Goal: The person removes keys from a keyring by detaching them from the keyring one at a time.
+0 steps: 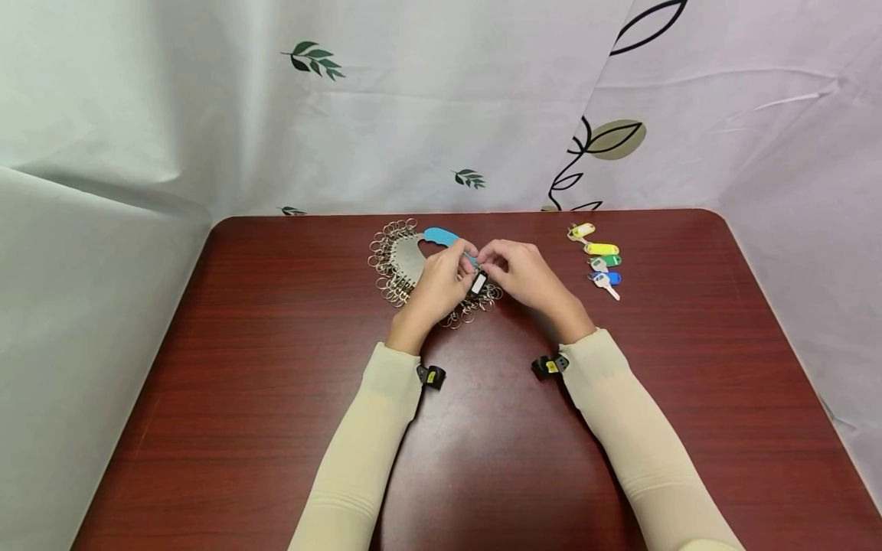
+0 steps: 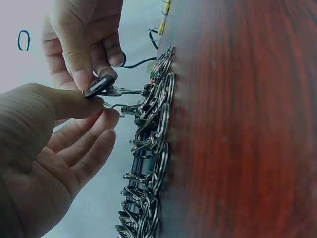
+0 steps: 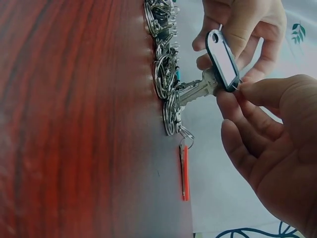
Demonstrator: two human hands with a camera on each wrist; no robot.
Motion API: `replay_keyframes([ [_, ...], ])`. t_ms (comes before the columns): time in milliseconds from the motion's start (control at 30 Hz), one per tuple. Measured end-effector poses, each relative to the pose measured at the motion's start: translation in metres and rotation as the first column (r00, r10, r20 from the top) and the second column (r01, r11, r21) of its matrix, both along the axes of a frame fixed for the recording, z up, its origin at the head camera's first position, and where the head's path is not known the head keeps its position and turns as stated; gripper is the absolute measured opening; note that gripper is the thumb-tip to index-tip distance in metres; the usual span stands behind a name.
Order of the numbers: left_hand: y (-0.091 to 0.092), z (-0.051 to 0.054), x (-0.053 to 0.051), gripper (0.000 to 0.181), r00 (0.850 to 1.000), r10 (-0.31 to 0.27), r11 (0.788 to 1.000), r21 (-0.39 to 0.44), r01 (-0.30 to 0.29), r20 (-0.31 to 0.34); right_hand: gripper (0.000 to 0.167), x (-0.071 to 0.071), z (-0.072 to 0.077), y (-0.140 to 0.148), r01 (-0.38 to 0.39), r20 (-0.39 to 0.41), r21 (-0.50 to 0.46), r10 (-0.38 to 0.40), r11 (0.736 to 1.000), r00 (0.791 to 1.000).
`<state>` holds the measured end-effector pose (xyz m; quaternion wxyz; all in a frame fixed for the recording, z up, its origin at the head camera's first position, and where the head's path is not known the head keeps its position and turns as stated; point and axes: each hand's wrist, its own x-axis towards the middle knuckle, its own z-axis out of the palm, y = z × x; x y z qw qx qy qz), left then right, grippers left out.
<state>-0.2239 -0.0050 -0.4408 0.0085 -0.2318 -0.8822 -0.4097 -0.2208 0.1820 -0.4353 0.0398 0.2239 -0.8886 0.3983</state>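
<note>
A fan-shaped metal key holder (image 1: 406,256) with a blue handle (image 1: 441,236) lies on the table, its curved edge lined with many snap hooks and split rings. My left hand (image 1: 437,283) is over it, thumb and fingers pinching a small ring (image 2: 107,105) joined to one hook. From the other side, my right hand (image 1: 524,272) pinches the end of a black key tag (image 3: 224,62) with a white label. A silver key (image 3: 197,90) hangs with the tag, pointing at the rings. Fingers partly hide where tag and ring meet.
Right of the hands lie tagged keys: two yellow tags (image 1: 602,249), a green tag (image 1: 609,261) and a blue tag (image 1: 613,278). An orange-red tag (image 3: 185,173) hangs at the holder's end. Behind the table (image 1: 276,383) is a white curtain (image 1: 427,115).
</note>
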Motion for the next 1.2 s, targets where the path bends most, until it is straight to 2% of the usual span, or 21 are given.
replay_keyframes([
  [400,-0.0012,-0.001,-0.0002,0.032,1.0,-0.01,1.0,-0.025,0.01,-0.018,0.008,-0.0016,-0.0026,0.0009,0.024,0.008,0.058,-0.024,0.998,1.0],
  [700,-0.0002,-0.0016,-0.0001,0.029,1.0,-0.008,1.0,-0.027,0.007,-0.023,0.005,-0.0017,-0.0038,0.0001,0.023,0.069,0.097,-0.03,0.995,0.997],
  [933,-0.001,-0.001,0.0,0.03,0.999,-0.017,1.0,0.014,0.016,0.049,0.004,-0.0007,-0.0025,-0.0004,0.035,0.081,0.077,-0.041,0.996,0.996],
  [1033,-0.0027,-0.0023,-0.0009,0.028,0.995,-0.028,0.998,0.058,0.022,0.1,0.005,-0.0008,-0.0025,0.0005,0.031,0.079,0.062,-0.036,0.998,0.996],
  [1200,-0.0049,-0.0055,-0.0034,0.02,0.986,-0.018,0.994,0.112,-0.001,0.167,0.005,-0.0012,-0.0025,0.0014,0.015,0.08,0.04,-0.018,0.999,0.997],
])
